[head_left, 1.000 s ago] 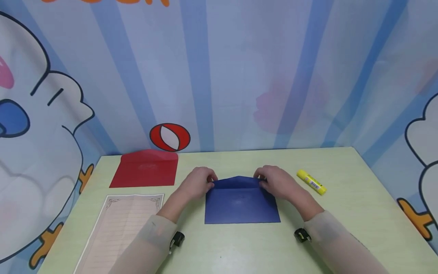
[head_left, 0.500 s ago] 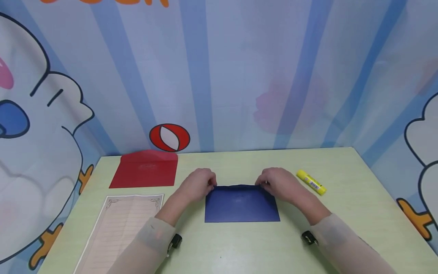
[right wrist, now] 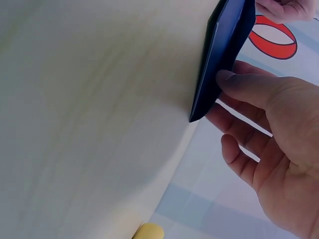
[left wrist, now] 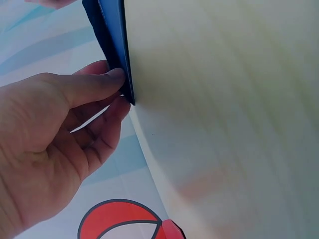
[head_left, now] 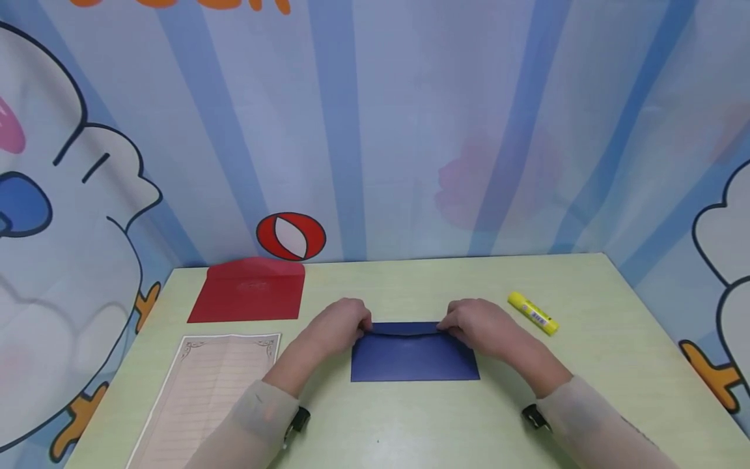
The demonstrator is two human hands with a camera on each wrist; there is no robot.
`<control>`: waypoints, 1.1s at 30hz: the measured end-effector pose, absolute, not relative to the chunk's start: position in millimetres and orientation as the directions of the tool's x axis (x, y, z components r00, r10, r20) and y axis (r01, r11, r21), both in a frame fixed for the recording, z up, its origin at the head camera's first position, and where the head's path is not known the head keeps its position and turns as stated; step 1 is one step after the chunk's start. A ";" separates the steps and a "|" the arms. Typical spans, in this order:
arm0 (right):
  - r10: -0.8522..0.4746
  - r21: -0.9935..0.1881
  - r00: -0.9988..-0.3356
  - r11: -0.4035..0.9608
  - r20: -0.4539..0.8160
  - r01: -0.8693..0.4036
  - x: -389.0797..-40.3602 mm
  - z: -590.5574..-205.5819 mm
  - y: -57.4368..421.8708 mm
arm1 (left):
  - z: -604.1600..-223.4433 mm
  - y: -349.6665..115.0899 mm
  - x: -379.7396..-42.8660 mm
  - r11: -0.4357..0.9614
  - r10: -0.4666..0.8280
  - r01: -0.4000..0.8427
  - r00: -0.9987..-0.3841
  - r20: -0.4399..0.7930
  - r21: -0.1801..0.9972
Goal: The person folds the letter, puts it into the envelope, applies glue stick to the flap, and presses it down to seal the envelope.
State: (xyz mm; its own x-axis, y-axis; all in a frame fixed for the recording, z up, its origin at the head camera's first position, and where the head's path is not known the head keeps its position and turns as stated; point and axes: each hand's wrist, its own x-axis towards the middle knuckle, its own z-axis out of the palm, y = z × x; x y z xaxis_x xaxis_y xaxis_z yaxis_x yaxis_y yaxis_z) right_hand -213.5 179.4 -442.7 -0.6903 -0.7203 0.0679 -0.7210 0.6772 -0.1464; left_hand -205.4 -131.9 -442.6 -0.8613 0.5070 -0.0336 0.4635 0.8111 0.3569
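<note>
A blue envelope (head_left: pixel 415 361) lies at the middle of the table, its long sides running left to right. Its flap (head_left: pixel 404 328) is bent over toward the near side, with a dark gap beneath the flap's edge. My left hand (head_left: pixel 342 320) pinches the upper left corner; the left wrist view has the thumb (left wrist: pixel 115 74) on one face and fingers behind. At the upper right corner, my right hand (head_left: pixel 479 322) pinches the flap between thumb (right wrist: pixel 227 77) and fingers. Part of each upper corner is hidden by the hands.
A red envelope (head_left: pixel 246 303) with its flap raised lies at the back left. Bordered, lined letter paper (head_left: pixel 217 391) is in front of it, partly under the left sleeve. A yellow glue stick (head_left: pixel 533 313) lies right of my right hand. A printed backdrop (head_left: pixel 404 130) stands behind the table.
The blue envelope's flap, earlier standing up at the back, has been folded over toward the near side. Both hands have come slightly nearer with it, still pinching the corners.
</note>
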 end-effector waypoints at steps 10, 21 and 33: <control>-0.704 -0.096 -0.710 0.709 -0.027 -0.699 -197.5 -443.2 171.4 | -445.1 -121.6 -192.2 0.842 0.527 0.502 -0.844 -0.100 0.197; -0.687 -0.095 -0.716 0.726 -0.124 -0.681 -173.3 -442.2 144.8 | -439.1 -92.1 -160.6 0.828 0.561 0.555 -0.813 -0.155 0.083; -0.661 -0.067 -0.731 0.748 -0.173 -0.660 -167.6 -440.6 135.2 | -437.0 -78.9 -152.0 0.859 0.509 0.508 -0.836 -0.204 0.064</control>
State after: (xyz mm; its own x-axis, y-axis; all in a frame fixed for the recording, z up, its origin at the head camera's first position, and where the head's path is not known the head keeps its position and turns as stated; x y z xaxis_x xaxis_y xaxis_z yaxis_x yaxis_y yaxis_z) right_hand -167.6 135.2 -440.6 -0.7305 -0.6607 -0.1727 -0.6604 0.7479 -0.0674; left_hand -152.0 -78.9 -437.0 -0.8363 0.5091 -0.2036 0.5075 0.8593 0.0640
